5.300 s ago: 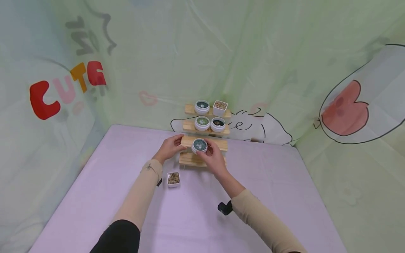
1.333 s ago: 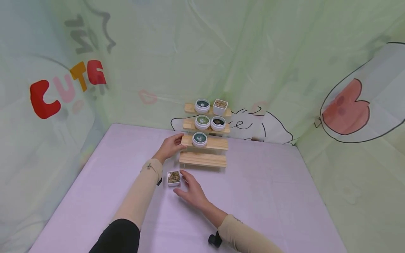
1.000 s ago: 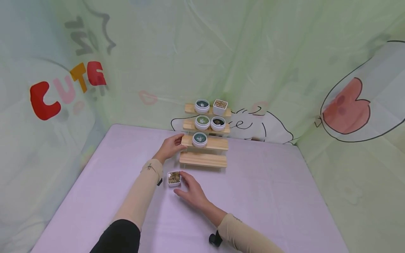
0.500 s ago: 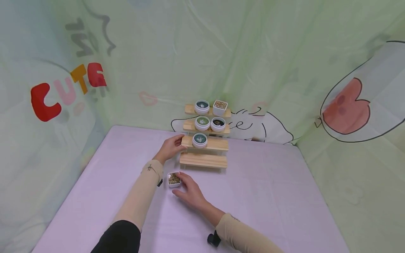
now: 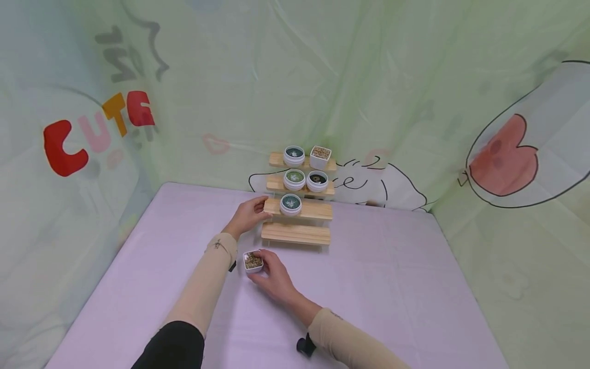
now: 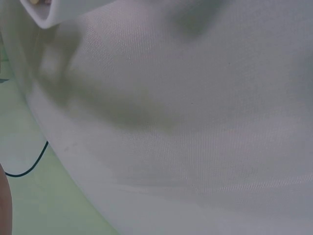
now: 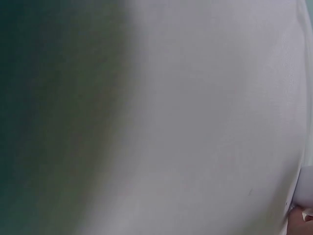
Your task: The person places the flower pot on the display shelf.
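My right hand (image 5: 276,279) holds a small square white pot (image 5: 247,268) filled with brownish gravel, in front of the stand. Its fingers lie at the pot's far rim and its thumb at the near side. A corner of a white pot (image 6: 68,11) shows in the left wrist view, and a sliver of white (image 7: 304,188) beside a fingertip in the right wrist view. My left hand (image 5: 246,218) grips the left end of a stepped wooden display stand (image 5: 318,209) at its third tier down, thumb in front and the other fingers behind.
On the top tier stand a round white jar (image 5: 294,156) and another square gravel pot (image 5: 320,158). Two round jars, one green-topped (image 5: 294,180) and one dark-topped (image 5: 317,181), share the second tier. A teal-topped jar (image 5: 291,204) sits on the third. Printed curtains (image 5: 221,102) border the table.
Earlier, my right hand held the teal-topped jar above the stand; it now rests on the third tier. That hand came down to the square pot and closed on it. My left hand stayed put.
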A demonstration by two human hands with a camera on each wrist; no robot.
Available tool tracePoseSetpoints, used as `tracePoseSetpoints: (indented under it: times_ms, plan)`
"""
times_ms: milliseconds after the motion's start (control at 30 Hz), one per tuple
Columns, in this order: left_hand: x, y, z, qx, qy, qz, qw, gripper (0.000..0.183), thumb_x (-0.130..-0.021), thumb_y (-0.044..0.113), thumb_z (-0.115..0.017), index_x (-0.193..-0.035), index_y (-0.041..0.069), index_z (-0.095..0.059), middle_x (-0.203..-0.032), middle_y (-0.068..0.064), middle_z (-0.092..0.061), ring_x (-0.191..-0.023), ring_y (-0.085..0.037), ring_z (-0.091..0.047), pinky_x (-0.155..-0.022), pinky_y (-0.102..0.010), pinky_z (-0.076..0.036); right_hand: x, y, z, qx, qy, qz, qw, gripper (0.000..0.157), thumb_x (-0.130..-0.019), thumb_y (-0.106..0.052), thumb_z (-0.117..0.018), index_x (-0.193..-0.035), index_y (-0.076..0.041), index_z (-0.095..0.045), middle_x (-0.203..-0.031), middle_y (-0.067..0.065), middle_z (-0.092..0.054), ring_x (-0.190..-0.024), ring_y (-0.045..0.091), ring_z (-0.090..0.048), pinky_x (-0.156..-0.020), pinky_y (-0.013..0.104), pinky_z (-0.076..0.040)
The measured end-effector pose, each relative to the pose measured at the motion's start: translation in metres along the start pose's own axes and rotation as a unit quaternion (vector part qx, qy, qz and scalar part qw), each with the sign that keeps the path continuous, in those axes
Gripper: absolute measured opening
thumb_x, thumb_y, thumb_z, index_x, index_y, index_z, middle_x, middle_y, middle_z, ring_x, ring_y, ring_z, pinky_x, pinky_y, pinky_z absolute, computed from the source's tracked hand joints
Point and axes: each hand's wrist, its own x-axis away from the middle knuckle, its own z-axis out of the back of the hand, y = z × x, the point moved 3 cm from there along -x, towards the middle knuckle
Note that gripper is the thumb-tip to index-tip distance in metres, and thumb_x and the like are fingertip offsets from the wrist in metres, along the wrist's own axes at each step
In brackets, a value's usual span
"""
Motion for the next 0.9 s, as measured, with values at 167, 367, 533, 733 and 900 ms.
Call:
tracePoseSetpoints:
  times_ms: [167, 367, 533, 733, 900]
  plan:
    - [-0.002, -0.002, 0.000, 0.002, -0.004, 0.005, 1.0000, 0.068, -0.089, 0.013, -0.074, -0.146, -0.004, -0.041, -0.142, -0.023, -0.049, -0.128, -0.030, -0.052, -0.106, -0.031, -0.047, -0.001, 0.001, -0.004, -0.029, 0.021, -0.006, 0.999, 0.040, -0.082, -0.001, -0.076, -0.118, 0.004, -0.059, -0.122, 0.020, -0.054, -0.117, 0.034, -0.056, -0.101, 0.034, -0.050]
    - [-0.002, -0.003, 0.000, -0.002, -0.003, 0.008, 1.0000, 0.069, -0.089, 0.015, -0.074, -0.146, -0.004, -0.041, -0.143, -0.022, -0.049, -0.128, -0.030, -0.052, -0.106, -0.032, -0.047, 0.002, 0.001, -0.003, -0.058, 0.036, -0.021, 0.997, 0.038, -0.080, 0.005, -0.076, -0.114, 0.007, -0.060, -0.119, 0.022, -0.054, -0.115, 0.036, -0.057, -0.101, 0.039, -0.050]
    - [-0.001, -0.002, 0.000, -0.004, -0.003, 0.012, 0.9999, 0.069, -0.089, 0.016, -0.074, -0.146, -0.003, -0.041, -0.143, -0.021, -0.049, -0.128, -0.029, -0.052, -0.106, -0.032, -0.047, 0.010, -0.023, 0.008, -0.082, 0.041, -0.030, 0.995, 0.035, -0.081, 0.012, -0.072, -0.112, 0.016, -0.056, -0.117, 0.030, -0.050, -0.114, 0.043, -0.057, -0.100, 0.046, -0.050]
    - [-0.001, -0.001, 0.000, -0.001, -0.003, 0.015, 0.9999, 0.069, -0.089, 0.015, -0.074, -0.147, -0.003, -0.040, -0.144, -0.022, -0.048, -0.129, -0.029, -0.051, -0.107, -0.032, -0.046, 0.015, -0.010, 0.016, -0.122, 0.060, -0.040, 0.990, 0.037, -0.080, 0.013, -0.072, -0.113, 0.014, -0.055, -0.118, 0.029, -0.048, -0.114, 0.044, -0.057, -0.097, 0.039, -0.053]
    - [-0.002, -0.003, 0.000, -0.005, -0.006, 0.016, 0.9998, 0.069, -0.090, 0.016, -0.073, -0.147, -0.002, -0.039, -0.144, -0.022, -0.047, -0.129, -0.029, -0.051, -0.107, -0.031, -0.046, 0.018, 0.008, 0.033, -0.090, 0.081, -0.059, 0.991, 0.036, -0.082, 0.005, -0.075, -0.114, 0.004, -0.058, -0.119, 0.020, -0.050, -0.115, 0.038, -0.058, -0.093, 0.031, -0.055]
